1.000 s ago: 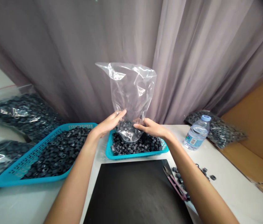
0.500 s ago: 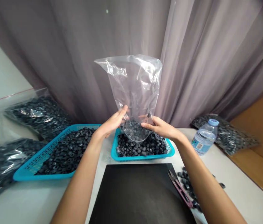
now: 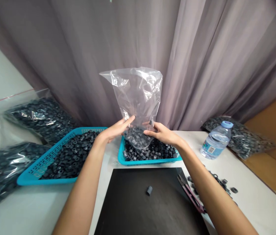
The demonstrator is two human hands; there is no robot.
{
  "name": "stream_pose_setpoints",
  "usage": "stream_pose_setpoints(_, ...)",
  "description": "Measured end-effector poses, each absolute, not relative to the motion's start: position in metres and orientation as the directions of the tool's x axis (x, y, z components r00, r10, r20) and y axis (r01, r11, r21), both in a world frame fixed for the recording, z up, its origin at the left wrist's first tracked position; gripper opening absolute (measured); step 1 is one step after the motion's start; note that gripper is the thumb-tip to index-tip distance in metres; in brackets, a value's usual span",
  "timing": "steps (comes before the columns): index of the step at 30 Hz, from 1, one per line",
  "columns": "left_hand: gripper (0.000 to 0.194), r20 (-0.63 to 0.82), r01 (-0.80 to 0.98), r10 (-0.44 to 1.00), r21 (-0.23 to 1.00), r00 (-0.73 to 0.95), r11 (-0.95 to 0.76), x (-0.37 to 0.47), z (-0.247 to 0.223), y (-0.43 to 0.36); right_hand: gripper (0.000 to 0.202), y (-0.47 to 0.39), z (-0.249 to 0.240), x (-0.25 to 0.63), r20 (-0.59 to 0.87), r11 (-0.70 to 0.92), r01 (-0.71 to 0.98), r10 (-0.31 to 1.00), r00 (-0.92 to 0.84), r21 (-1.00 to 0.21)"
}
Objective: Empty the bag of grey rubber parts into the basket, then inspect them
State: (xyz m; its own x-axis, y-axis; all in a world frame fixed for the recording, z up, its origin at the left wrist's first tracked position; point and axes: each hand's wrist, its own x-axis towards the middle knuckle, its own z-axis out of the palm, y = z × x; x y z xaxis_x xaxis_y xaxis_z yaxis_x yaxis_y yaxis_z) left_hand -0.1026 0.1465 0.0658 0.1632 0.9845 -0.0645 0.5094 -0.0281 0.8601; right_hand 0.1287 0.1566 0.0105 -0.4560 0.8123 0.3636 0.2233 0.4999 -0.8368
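A clear plastic bag (image 3: 138, 98) stands upright between my hands, its top gaping. Small dark ring-like pieces (image 3: 138, 137) fill its bottom. My left hand (image 3: 118, 129) grips the bag's left side, thumb along the front and fingertips partly hidden. On the other side my right hand (image 3: 161, 132) holds it with the thumb in front and fingers behind the film. Below and behind the bag's bottom is a turquoise basket (image 3: 152, 162) full of the same pieces. One loose dark piece (image 3: 149, 190) lies on the black mat (image 3: 138, 212) nearer me.
At left, a second turquoise basket (image 3: 42, 182) of pieces stands beside filled clear bags (image 3: 40, 114). Thread snips (image 3: 191, 195) lie across the mat's right edge near scattered pieces (image 3: 221, 182). A water bottle (image 3: 216, 140), another filled bag (image 3: 248, 140) and cardboard (image 3: 272, 124) are at right.
The bag and both hands have shifted slightly; the right hand is further left, closer to the left hand. A loose dark piece now lies on the black mat, where none lay before.
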Motion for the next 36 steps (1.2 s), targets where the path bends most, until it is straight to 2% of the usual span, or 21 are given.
stream_pose_setpoints(3,0.076,-0.026,0.508,0.986,0.859,0.163,-0.061,-0.102,0.074,0.142,0.044,0.153,0.018,0.135,0.377,0.512,0.214,0.805,-0.459,-0.832)
stream_pose_setpoints(7,0.065,0.097,0.501,0.977,0.846,0.190,-0.181,-0.098,0.085,0.134,0.046,0.149,0.023,0.137,0.402,0.543,0.214,0.786,-0.469,-0.812)
stream_pose_setpoints(14,0.070,-0.026,0.531,0.980,0.843,0.198,-0.085,-0.100,0.083,0.135,0.046,0.150,0.024,0.134,0.379,0.545,0.287,0.796,-0.472,-0.788)
stream_pose_setpoints(22,0.070,-0.006,0.508,0.981,0.856,0.192,-0.094,-0.102,0.088,0.133,0.041,0.146,0.033,0.139,0.426,0.599,0.323,0.774,-0.469,-0.733)
stream_pose_setpoints(28,0.077,-0.029,0.490,0.980,0.869,0.194,-0.071,-0.101,0.087,0.135,0.037,0.146,0.034,0.139,0.416,0.575,0.313,0.791,-0.448,-0.756)
stream_pose_setpoints(32,0.078,0.014,0.483,0.983,0.869,0.183,-0.102,-0.104,0.087,0.136,0.034,0.144,0.036,0.140,0.451,0.599,0.247,0.764,-0.461,-0.762)
stream_pose_setpoints(36,0.080,-0.006,0.503,0.982,0.859,0.186,-0.090,-0.103,0.089,0.134,0.036,0.145,0.035,0.142,0.411,0.562,0.265,0.788,-0.458,-0.783)
